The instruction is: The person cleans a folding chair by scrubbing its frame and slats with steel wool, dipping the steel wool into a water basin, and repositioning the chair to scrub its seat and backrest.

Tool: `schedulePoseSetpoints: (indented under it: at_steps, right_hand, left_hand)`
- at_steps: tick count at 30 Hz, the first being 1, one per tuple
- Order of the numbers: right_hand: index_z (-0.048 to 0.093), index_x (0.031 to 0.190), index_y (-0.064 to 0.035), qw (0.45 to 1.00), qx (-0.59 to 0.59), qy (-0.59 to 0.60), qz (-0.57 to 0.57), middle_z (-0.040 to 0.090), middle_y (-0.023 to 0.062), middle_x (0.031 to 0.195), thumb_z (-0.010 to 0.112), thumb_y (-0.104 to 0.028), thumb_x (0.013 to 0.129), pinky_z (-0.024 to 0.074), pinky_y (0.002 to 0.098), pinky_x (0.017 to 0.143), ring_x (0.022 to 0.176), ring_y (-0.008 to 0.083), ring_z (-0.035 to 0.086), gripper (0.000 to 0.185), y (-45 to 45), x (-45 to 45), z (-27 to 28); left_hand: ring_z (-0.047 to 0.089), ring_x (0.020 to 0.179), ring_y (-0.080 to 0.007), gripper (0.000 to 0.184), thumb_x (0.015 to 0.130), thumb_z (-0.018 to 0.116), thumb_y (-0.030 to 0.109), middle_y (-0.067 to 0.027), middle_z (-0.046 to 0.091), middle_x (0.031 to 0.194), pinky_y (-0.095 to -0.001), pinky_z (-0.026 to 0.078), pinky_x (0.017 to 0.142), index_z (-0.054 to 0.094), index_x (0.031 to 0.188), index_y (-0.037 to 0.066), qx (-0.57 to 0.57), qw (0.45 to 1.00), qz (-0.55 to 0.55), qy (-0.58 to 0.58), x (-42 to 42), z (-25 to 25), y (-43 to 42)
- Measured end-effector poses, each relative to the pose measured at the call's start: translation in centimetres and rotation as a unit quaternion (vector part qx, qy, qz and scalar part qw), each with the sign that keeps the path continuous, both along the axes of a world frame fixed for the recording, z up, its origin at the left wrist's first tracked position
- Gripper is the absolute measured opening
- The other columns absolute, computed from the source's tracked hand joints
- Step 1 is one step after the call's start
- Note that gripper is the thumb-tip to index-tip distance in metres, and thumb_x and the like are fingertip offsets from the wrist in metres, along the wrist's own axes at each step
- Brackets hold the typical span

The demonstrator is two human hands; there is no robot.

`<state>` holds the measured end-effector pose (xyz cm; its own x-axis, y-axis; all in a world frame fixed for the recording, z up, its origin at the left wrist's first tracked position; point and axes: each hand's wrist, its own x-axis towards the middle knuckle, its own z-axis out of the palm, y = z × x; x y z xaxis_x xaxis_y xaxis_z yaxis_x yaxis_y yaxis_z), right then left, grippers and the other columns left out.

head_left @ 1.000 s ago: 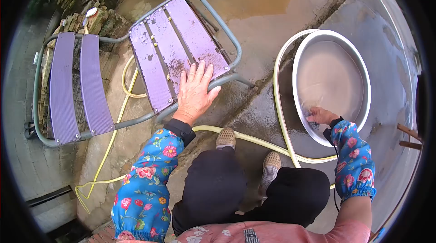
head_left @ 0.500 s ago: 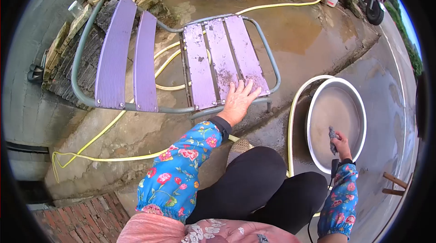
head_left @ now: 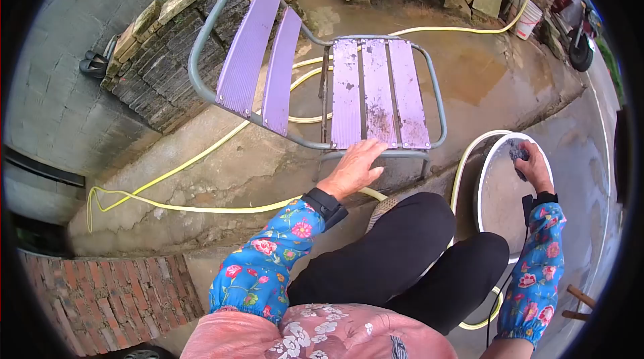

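A purple slatted chair (head_left: 345, 100) with a grey metal frame stands in front of me, its seat slats spotted with dirt. My left hand (head_left: 353, 168) rests at the near edge of the seat, fingers stretched out, holding nothing. On the right, my right hand (head_left: 533, 168) grips a dark grey scrubber (head_left: 518, 156) above the far part of a round metal basin (head_left: 480, 201). Murky brownish water (head_left: 506, 191) fills the basin.
A yellow hose (head_left: 194, 209) loops over the wet concrete, behind the chair and round the basin. Stacked stones and bricks (head_left: 164, 67) stand behind the chair's back. A white bucket (head_left: 528, 20) and a motorcycle (head_left: 581, 40) are at the back right.
My right hand has risen out of the basin water with the scrubber and moved away from me. The view has turned, and my left hand has slid to the seat's near edge.
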<state>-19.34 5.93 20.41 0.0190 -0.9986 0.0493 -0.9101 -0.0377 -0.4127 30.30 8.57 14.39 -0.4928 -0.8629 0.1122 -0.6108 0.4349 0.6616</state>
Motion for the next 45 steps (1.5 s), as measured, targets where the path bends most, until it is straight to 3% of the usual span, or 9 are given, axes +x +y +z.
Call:
schedulePoseSetpoints:
  at_steps: [5, 7, 13, 16, 20, 27, 37, 43, 45]
  right_hand:
    - [0.058, 0.096, -0.0013, 0.989, -0.065, 0.03, 0.127, 0.061, 0.0204, 0.092, 0.065, -0.014, 0.068, 0.0489, 0.043, 0.082, 0.089, 0.0389, 0.06, 0.031, -5.7, 9.7, 5.1]
    - [0.06, 0.098, -0.0015, 0.989, -0.022, -0.015, 0.145, 0.064, 0.0211, 0.095, 0.065, -0.015, 0.069, 0.0496, 0.0415, 0.083, 0.091, 0.0378, 0.062, 0.033, -7.0, 14.6, 6.7]
    - [0.064, 0.115, -0.0065, 0.958, -0.076, -0.127, 0.246, 0.067, 0.0212, 0.107, 0.066, -0.019, 0.073, 0.0492, 0.0395, 0.089, 0.1, 0.0363, 0.063, 0.044, -7.0, 30.6, 7.4]
    - [0.066, 0.115, -0.0109, 0.938, -0.091, -0.192, 0.274, 0.067, 0.0209, 0.106, 0.066, -0.02, 0.075, 0.0493, 0.0394, 0.089, 0.099, 0.0356, 0.063, 0.041, -6.7, 37.8, 6.3]
    - [0.068, 0.114, -0.0133, 0.92, -0.142, -0.222, 0.29, 0.064, 0.0199, 0.096, 0.067, -0.023, 0.076, 0.0493, 0.0415, 0.085, 0.094, 0.0368, 0.061, 0.038, -6.2, 45.2, 5.8]
    - [0.065, 0.115, -0.0052, 0.891, -0.151, -0.271, 0.331, 0.059, 0.017, 0.095, 0.064, -0.024, 0.091, 0.0467, 0.0379, 0.083, 0.093, 0.0316, 0.058, 0.03, -4.3, 52.9, 0.9]
    - [0.067, 0.102, -0.005, 0.874, -0.059, -0.353, 0.328, 0.058, 0.0118, 0.091, 0.068, -0.019, 0.085, 0.0464, 0.0345, 0.08, 0.088, 0.0248, 0.056, 0.022, -7.0, 53.6, 1.1]
    - [0.066, 0.092, -0.0079, 0.914, -0.166, -0.314, 0.197, 0.061, 0.0195, 0.09, 0.072, -0.026, 0.079, 0.0486, 0.0396, 0.08, 0.086, 0.0356, 0.06, 0.023, -20.3, 57.8, -0.4]
    - [0.065, 0.09, -0.0077, 0.911, -0.134, -0.346, 0.181, 0.062, 0.0165, 0.084, 0.073, -0.024, 0.078, 0.049, 0.0378, 0.075, 0.08, 0.0313, 0.061, 0.021, -23.0, 58.6, 0.4]
  left_hand:
    - [0.063, 0.087, -0.0214, 0.039, 0.086, 0.065, 0.017, -0.0141, 0.068, 0.103, -0.0337, 0.051, 0.079, 0.061, 0.123, 0.006, 0.126, 0.979, 0.145, -0.068, 15.8, 2.0, 7.6]
    - [0.062, 0.09, -0.0169, 0.041, 0.088, 0.066, 0.02, -0.0114, 0.067, 0.103, -0.0337, 0.051, 0.081, 0.059, 0.126, 0.005, 0.169, 0.948, 0.269, -0.029, 19.7, 7.0, 8.6]
    - [0.06, 0.093, -0.0176, 0.053, 0.093, 0.062, 0.031, -0.0117, 0.064, 0.108, -0.0341, 0.049, 0.082, 0.047, 0.134, 0.002, 0.031, 0.88, 0.383, 0.279, 20.2, 18.1, 3.8]
    - [0.06, 0.092, -0.0165, 0.052, 0.092, 0.063, 0.032, -0.0099, 0.064, 0.106, -0.034, 0.049, 0.081, 0.047, 0.134, 0.004, 0.061, 0.841, 0.379, 0.381, 20.3, 15.7, -1.5]
    - [0.059, 0.088, -0.0118, 0.027, 0.09, 0.058, 0.015, -0.0041, 0.065, 0.101, -0.0287, 0.047, 0.08, 0.063, 0.113, 0.002, -0.093, 0.748, 0.416, 0.508, 16.6, 12.6, -4.7]
    - [0.06, 0.092, -0.0141, 0.033, 0.091, 0.056, 0.016, -0.0072, 0.064, 0.106, -0.0297, 0.048, 0.083, 0.058, 0.118, -0.002, -0.118, 0.756, 0.397, 0.506, 16.5, 11.7, -4.9]
    - [0.057, 0.1, -0.0139, 0.032, 0.092, 0.054, 0.011, -0.0081, 0.061, 0.113, -0.0287, 0.046, 0.088, 0.056, 0.121, -0.003, -0.089, 0.736, 0.377, 0.556, 15.8, 12.5, -3.8]
    - [0.057, 0.102, -0.014, 0.034, 0.093, 0.054, 0.011, -0.0095, 0.059, 0.116, -0.0288, 0.046, 0.089, 0.054, 0.124, -0.003, -0.073, 0.753, 0.378, 0.533, 15.9, 13.1, -3.0]
    - [0.057, 0.102, -0.0139, 0.035, 0.093, 0.054, 0.011, -0.0097, 0.059, 0.117, -0.0287, 0.046, 0.089, 0.053, 0.125, -0.003, -0.079, 0.758, 0.37, 0.532, 16.1, 13.0, -2.9]
